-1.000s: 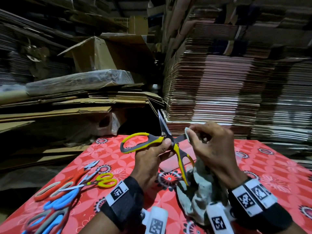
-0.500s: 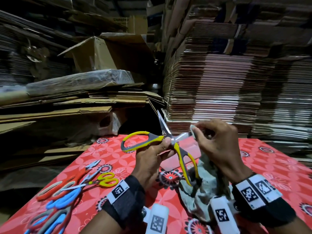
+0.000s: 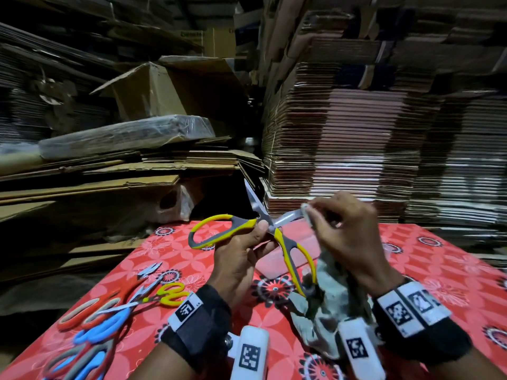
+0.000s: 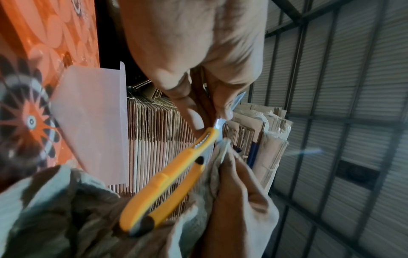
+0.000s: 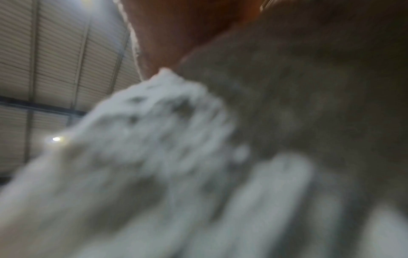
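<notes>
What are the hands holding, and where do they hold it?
The left hand pinches the open yellow-and-grey scissors at the pivot. The right hand pinches a pale grey cloth onto one blade.

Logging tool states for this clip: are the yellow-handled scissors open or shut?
Open. The scissors show blades spread in a V, handles splayed; left hand grips near pivot, right hand pinches cloth on one blade.
</notes>
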Demonstrator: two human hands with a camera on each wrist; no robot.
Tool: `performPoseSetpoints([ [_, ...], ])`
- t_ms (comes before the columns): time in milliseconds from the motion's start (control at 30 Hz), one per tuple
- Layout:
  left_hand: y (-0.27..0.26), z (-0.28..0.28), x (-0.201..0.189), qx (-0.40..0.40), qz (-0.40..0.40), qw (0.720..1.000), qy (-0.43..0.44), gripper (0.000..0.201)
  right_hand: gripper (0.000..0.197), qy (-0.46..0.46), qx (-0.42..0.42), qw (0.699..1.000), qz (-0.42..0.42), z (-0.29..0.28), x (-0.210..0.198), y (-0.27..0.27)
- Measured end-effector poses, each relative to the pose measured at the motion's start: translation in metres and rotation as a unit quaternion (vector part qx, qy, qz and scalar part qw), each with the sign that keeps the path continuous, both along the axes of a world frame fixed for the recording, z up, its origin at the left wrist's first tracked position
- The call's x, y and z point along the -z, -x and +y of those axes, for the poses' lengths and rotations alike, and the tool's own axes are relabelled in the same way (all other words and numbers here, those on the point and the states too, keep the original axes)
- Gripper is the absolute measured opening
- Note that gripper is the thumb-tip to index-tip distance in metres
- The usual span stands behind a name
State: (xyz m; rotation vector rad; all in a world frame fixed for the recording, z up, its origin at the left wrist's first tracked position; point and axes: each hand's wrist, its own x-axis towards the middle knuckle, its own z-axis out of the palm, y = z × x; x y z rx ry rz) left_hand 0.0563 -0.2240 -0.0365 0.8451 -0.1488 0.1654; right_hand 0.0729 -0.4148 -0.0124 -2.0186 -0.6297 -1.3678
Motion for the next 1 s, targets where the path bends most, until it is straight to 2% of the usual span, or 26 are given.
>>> performPoseSetpoints([
  [67, -0.002, 0.000, 0.000, 0.007, -0.006, 1.000, 0.014, 0.006, 0.007, -0.034, 0.031, 0.999, 0.018, -0.014, -0.005, -0.004],
  [167, -0.001, -0.002, -0.003, 0.016, -0.027, 0.999, 0.014, 0.020, 0.003, -0.087, 0.000, 0.996, 0.021, -0.018, -0.011, 0.003],
  [267, -0.003, 0.000, -0.002, 0.009, -0.025, 0.999, 0.028, 0.011, 0.009, -0.112, -0.043, 0.993, 0.019, -0.008, -0.014, 0.012],
  [300, -0.003, 0.001, -0.003, 0.008, -0.020, 0.999, 0.034, 0.005, 0.011, -0.108, -0.052, 0.993, 0.018, -0.006, -0.014, 0.014],
  [400, -0.004, 0.002, -0.002, 0.014, -0.011, 0.999, 0.040, 0.003, 0.012, -0.092, -0.047, 0.995, -0.008, -0.003, -0.013, 0.016],
  [533, -0.008, 0.003, 0.001, 0.016, -0.009, 0.999, 0.045, 0.016, 0.013, -0.100, -0.031, 0.993, -0.056, -0.004, -0.014, 0.020],
  [600, -0.010, 0.004, 0.002, 0.013, -0.009, 0.999, 0.047, 0.016, 0.019, -0.077, -0.045, 0.994, -0.063, 0.002, -0.011, 0.022],
  [767, -0.010, 0.000, 0.005, 0.025, -0.026, 0.999, 0.026, 0.025, 0.021, 0.031, -0.094, 0.995, -0.018, 0.023, 0.004, 0.016],
  [900, -0.008, -0.002, 0.007, 0.020, -0.022, 1.000, -0.007, 0.021, 0.020, 0.007, -0.071, 0.997, 0.027, 0.016, 0.003, 0.013],
  [1000, -0.009, 0.000, 0.008, 0.004, -0.023, 1.000, -0.018, 0.022, 0.018, -0.023, -0.023, 0.998, 0.046, 0.001, -0.003, 0.007],
])
